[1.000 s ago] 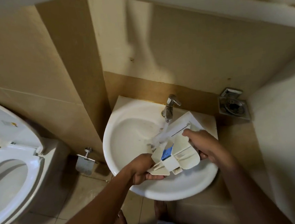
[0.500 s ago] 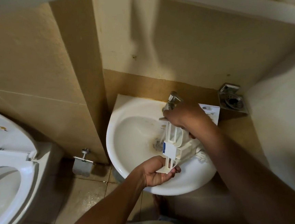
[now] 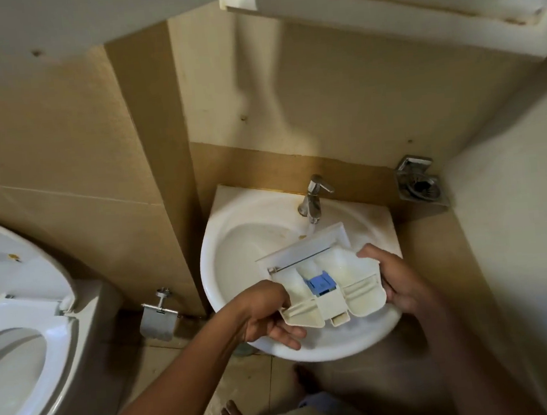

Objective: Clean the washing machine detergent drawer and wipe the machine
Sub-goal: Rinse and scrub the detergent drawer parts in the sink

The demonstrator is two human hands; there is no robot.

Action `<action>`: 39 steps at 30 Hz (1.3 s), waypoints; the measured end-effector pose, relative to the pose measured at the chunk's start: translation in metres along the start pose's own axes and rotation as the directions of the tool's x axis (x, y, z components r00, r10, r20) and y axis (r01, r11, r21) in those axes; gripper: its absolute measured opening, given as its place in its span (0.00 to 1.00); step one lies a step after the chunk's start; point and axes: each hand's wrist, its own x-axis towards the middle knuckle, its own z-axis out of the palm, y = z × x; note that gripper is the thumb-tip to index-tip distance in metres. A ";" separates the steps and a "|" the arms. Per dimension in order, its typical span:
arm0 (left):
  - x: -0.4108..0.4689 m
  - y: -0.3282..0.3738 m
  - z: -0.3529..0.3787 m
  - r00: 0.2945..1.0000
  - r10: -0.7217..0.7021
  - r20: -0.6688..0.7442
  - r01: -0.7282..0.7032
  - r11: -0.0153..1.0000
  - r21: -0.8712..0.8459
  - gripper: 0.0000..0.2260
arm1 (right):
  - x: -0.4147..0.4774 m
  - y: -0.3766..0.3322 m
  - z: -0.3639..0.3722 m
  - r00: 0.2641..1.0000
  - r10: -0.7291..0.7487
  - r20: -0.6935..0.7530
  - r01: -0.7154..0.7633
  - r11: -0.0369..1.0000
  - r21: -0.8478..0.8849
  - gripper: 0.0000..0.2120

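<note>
The drawer (image 3: 324,279), out of the machine, is gripped by both hands (image 3: 268,313) (image 3: 394,279) over the sink (image 3: 235,243) under the tap (image 3: 313,200); refitting and wiping seemingly remain.

No words, brand names, numbers or signs can be read anywhere here. The detergent drawer (image 3: 324,279) over the sink (image 3: 235,243) carries a blue insert (image 3: 320,284) with no legible marking on it. On the raised toilet lid (image 3: 9,260) sits a small sticker (image 3: 5,256), grey with a yellow spot, too blurred to make out any lettering.
</note>
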 end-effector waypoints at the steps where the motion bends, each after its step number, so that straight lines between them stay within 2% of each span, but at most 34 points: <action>1: -0.003 0.000 0.003 1.000 0.014 -0.027 -0.013 0.999 0.042 0.13 | 0.004 0.010 -0.004 1.000 0.012 0.012 -0.013 0.998 0.061 0.12; 4: -0.001 -0.001 0.008 0.982 0.103 -0.157 -0.088 0.991 0.102 0.11 | 0.013 0.033 -0.008 0.999 0.052 -0.014 -0.047 0.972 0.230 0.11; 7: 0.008 -0.001 0.008 0.945 0.183 -0.270 -0.172 0.983 0.064 0.14 | 0.021 0.050 0.000 0.999 0.046 -0.020 -0.036 0.936 0.351 0.12; 13: 0.023 -0.004 0.012 0.926 0.268 -0.266 -0.253 0.963 0.089 0.24 | 0.040 0.067 0.000 0.999 0.006 -0.047 0.015 0.898 0.439 0.18; 18: 0.026 -0.013 0.018 0.916 0.294 -0.274 -0.268 0.955 0.130 0.26 | 0.052 0.073 -0.003 1.000 -0.019 0.018 0.011 0.926 0.378 0.16; 22: 0.027 -0.016 0.020 0.905 0.290 -0.312 -0.252 0.955 0.156 0.26 | 0.060 0.074 -0.006 0.999 -0.003 0.051 -0.012 0.957 0.291 0.26; 29: 0.024 -0.012 0.016 0.892 0.298 -0.340 -0.229 0.946 0.229 0.30 | 0.071 0.084 -0.013 0.994 -0.015 0.109 -0.020 0.950 0.313 0.27; 36: 0.034 -0.013 0.010 0.915 0.252 -0.315 -0.212 0.965 0.155 0.28 | 0.075 0.082 -0.012 0.994 -0.057 0.089 0.027 0.953 0.302 0.27; 39: 0.037 -0.010 0.012 0.911 0.268 -0.313 -0.227 0.961 0.161 0.27 | 0.075 0.078 -0.018 0.994 -0.046 0.103 0.012 0.950 0.312 0.32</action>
